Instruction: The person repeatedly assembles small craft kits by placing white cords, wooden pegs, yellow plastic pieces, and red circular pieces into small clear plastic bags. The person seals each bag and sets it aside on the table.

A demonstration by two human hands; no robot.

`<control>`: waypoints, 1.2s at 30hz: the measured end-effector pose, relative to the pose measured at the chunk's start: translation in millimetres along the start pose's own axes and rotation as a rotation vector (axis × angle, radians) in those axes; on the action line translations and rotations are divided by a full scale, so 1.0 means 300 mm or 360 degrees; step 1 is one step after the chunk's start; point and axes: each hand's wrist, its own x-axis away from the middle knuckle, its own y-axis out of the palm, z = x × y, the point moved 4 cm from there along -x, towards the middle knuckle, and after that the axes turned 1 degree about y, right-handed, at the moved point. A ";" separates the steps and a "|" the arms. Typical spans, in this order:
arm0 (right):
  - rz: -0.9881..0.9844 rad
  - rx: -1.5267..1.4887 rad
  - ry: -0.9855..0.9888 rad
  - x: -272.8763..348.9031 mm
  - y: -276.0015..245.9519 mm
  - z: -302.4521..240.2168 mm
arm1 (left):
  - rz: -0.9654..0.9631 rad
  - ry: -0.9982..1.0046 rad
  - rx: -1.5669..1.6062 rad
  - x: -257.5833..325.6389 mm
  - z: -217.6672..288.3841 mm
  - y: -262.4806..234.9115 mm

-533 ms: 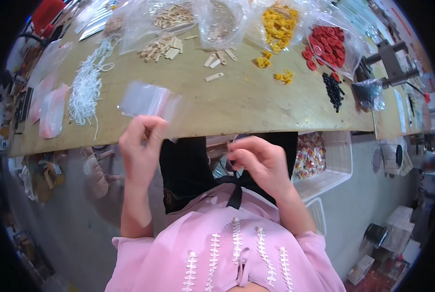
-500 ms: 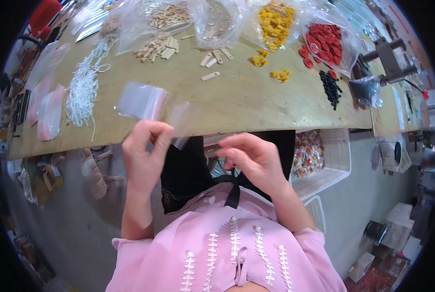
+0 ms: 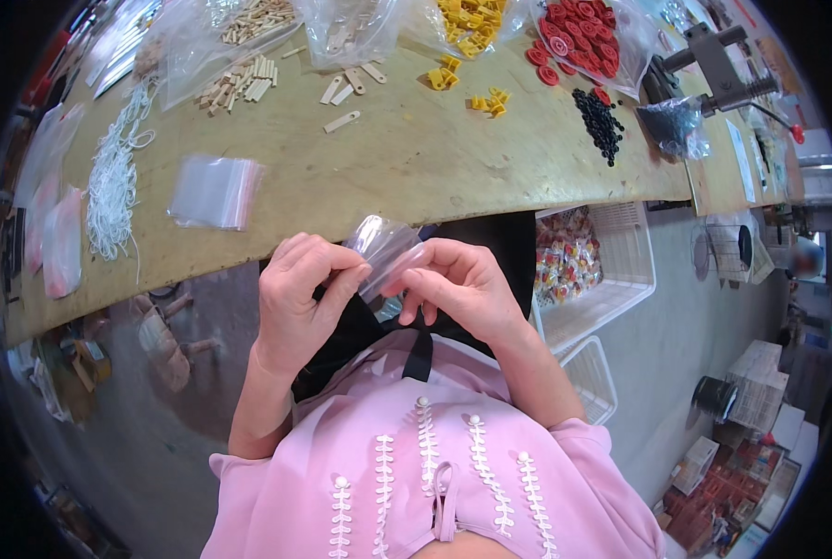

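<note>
A small clear zip bag [image 3: 378, 240] is held up in front of me, just off the table's near edge. My left hand [image 3: 306, 291] is closed, pinching the bag's left side between thumb and forefinger. At the bag's right side, my right hand [image 3: 464, 287] has its thumb and bent fingers closed on the film. I see nothing inside the bag. On the table to the left lies a stack of similar zip bags [image 3: 213, 192] with pinkish edges.
Along the table [image 3: 295, 172] lie white string [image 3: 113, 191], wooden sticks [image 3: 241, 86], flat wooden pieces [image 3: 342, 122], yellow parts [image 3: 490, 102], red discs [image 3: 579, 37] and black beads [image 3: 599, 126]. A metal clamp-like device [image 3: 718, 70] stands at right. Below is a white crate [image 3: 611, 289] of packed bags.
My left hand has drawn a single bag away from the stack. My right hand has come in and taken hold of its other side. The view has shifted slightly.
</note>
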 end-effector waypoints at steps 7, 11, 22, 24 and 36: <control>0.0017 0.0101 -0.0015 -0.001 -0.027 0.023 | -0.0031 -0.0060 0.0027 -0.001 -0.009 0.027; 0.0071 0.0055 -0.0021 -0.001 -0.042 0.033 | -0.0095 -0.0008 0.0014 -0.003 -0.006 0.034; 0.0249 0.0122 -0.0289 0.001 -0.015 0.039 | -0.0044 -0.0068 -0.0009 0.001 0.077 0.097; 0.0280 0.0162 -0.0313 0.000 -0.005 0.029 | 0.0004 -0.0013 -0.0092 0.011 0.064 0.102; 0.0356 0.0239 -0.0374 -0.011 0.007 0.043 | 0.0038 -0.0065 -0.0070 0.011 0.066 0.093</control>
